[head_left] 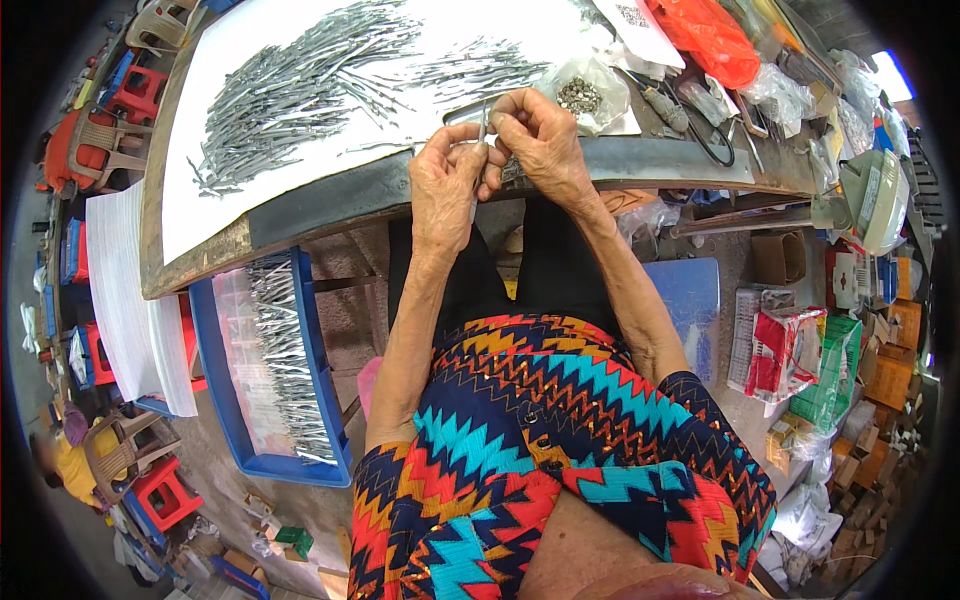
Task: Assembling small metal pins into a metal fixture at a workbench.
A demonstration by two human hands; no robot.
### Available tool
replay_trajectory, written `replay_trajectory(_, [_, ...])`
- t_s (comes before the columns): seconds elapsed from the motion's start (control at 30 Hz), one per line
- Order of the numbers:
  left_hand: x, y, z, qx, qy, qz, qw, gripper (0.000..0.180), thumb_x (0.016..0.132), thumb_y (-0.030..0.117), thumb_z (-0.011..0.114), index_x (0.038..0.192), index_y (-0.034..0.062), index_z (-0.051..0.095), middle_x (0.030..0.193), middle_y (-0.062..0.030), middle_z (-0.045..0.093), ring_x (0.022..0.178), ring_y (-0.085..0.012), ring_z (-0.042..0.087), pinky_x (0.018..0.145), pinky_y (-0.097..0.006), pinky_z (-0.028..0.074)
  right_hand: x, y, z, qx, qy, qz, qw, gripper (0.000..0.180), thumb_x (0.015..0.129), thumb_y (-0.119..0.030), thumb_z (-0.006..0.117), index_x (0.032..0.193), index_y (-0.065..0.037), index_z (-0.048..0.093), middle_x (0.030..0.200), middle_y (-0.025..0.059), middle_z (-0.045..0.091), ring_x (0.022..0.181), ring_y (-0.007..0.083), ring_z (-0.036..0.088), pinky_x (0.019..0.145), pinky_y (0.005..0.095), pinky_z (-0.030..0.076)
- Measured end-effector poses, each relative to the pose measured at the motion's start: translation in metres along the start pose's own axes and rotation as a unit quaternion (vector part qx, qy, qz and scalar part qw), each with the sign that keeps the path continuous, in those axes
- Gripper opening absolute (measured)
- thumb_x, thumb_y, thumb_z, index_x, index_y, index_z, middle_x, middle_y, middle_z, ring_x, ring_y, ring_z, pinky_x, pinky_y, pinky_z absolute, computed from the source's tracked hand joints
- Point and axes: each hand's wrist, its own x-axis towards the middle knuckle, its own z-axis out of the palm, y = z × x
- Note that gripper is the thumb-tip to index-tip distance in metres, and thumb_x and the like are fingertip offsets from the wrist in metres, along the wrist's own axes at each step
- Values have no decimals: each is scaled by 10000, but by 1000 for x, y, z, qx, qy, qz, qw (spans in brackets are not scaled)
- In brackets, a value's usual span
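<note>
- At the near edge of a worktable [200, 250], the person's left hand [445, 185] and right hand [540, 140] meet over one thin metal pin [482, 125].
- The pin stands nearly upright between the two hands, just above the table's edge; the left hand's fingers are closed around its lower part, while the right hand's thumb and forefinger pinch at its top end. What the right fingertips hold besides the pin is too small to tell.
- A large heap of pins [290, 90] lies spread over white paper [200, 190] on the table, beyond and to the left of the hands. A thinner scatter [480, 65] lies straight beyond them.
- A clear bag of small parts [580, 95] sits on the table just past the right hand, open at the top.
- Below the table's left end, a blue tray [215, 360] on the floor holds a long row of pins [285, 360], laid side by side.
- Judged from how things lie, the work looks to be well under way but far from over: the tray already carries many pins, yet the heap on the table remains the larger lot.
- An orange bag [710, 40], scissors [715, 145] and loose wrappers crowd the table's right end.
- Stacked white sheets [125, 290] and red stools [165, 490] stand to the left of the table.
</note>
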Motion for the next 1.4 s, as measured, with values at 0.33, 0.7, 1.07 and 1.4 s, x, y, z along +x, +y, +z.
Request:
replay_trajectory(0.33, [-2, 0, 1, -10, 1, -15, 1000, 182, 855, 33, 497, 997, -79, 478, 708, -105, 583, 540, -105, 518, 449, -190, 382, -4, -6, 3, -41, 8, -36, 998, 95, 824, -61, 497, 821, 33, 488, 695, 48, 520, 611, 78, 529, 477, 237, 438])
replay_trajectory(0.7, [-1, -2, 1, 55, -2, 16, 998, 180, 849, 46, 523, 990, -65, 503, 652, -59, 564, 525, -67, 506, 446, -168, 380, 7, 12, 1, -291, 51, -384, 875, 93, 741, 51, 520, 810, 3, 480, 674, 131, 493, 570, 251, 525, 522, 316, 426])
replay_trajectory(1.07, [-4, 3, 9, 108, 25, 58, 992, 149, 842, 34, 526, 978, -26, 534, 736, -37, 596, 576, -42, 513, 478, -148, 385, 1, 12, -6, -15, 12, -23, 1000, 146, 810, -120, 587, 840, 16, 541, 700, 30, 555, 593, 81, 509, 517, 217, 420])
replay_trajectory(1.4, [-4, 1, 10, 172, 27, 48, 984, 76, 815, -18, 509, 882, -30, 541, 689, -33, 574, 545, -46, 481, 485, -177, 389, 8, 20, -6, 114, 26, 1, 993, 194, 846, -188, 560, 798, 0, 554, 626, -5, 513, 522, 39, 433, 462, 183, 357])
